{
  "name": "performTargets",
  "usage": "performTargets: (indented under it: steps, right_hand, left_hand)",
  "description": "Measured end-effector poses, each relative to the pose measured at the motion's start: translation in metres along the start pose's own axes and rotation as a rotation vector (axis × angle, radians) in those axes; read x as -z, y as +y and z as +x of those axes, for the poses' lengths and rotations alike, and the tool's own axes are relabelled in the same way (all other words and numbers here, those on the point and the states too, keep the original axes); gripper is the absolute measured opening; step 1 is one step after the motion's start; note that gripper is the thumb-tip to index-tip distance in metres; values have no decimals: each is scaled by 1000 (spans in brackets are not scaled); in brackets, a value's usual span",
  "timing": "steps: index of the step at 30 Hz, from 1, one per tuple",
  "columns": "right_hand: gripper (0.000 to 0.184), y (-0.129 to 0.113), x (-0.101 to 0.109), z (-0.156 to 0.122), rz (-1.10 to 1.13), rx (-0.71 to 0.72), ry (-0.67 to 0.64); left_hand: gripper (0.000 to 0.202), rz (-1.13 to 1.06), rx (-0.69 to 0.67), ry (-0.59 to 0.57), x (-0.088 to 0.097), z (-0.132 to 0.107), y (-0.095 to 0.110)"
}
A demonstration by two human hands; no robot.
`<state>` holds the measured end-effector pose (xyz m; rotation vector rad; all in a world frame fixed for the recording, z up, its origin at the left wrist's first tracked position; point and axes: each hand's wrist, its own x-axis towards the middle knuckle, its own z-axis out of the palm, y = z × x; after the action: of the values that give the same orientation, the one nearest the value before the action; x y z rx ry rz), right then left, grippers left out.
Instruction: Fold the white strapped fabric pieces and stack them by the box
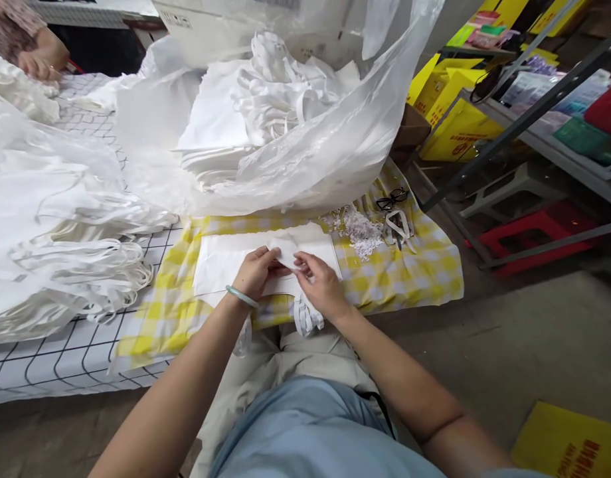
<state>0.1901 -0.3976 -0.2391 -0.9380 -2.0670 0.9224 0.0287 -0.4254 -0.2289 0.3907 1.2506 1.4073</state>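
My left hand [260, 271], with a pale green bangle at the wrist, pinches a white fabric piece [285, 249]. At the same piece, the fingertips of my right hand [319, 282] are pressed together. Both hands are over a flat stack of white fabric [218, 259] lying on a yellow checked cloth [400, 279]. White straps [306, 317] hang from the stack over the table's front edge, by my lap. My fingers partly cover the held piece, so its full shape is hidden.
A plastic bag [325, 156] of white fabric pieces [216, 106] stands behind. Strapped white pieces [46, 265] are piled left. Small scraps [362, 232], black-handled scissors [392, 199] and a white loop [399, 229] lie right. A metal rack [529, 119] stands beyond; another person's hand [44, 60] shows upper left.
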Motion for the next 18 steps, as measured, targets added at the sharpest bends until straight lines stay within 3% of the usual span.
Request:
performTargets:
  steps: [2, 4, 7, 13, 18]
  right_hand:
    - [26, 9, 17, 9, -29, -86, 57]
    - [23, 22, 35, 18, -193, -144, 110]
    - [24, 42, 51, 29, -468, -195, 80]
    - [16, 56, 48, 31, -491, -261, 21]
    - [6, 53, 43, 29, -421, -153, 92]
  left_hand:
    - [17, -48, -35, 91, 4, 3, 7]
    - [10, -120, -23, 193, 9, 6, 13]
    - [3, -270, 10, 275, 17, 9, 19]
    - [9, -329, -31, 361, 35, 5, 22]
    - [8, -288, -69, 415, 46, 2, 28]
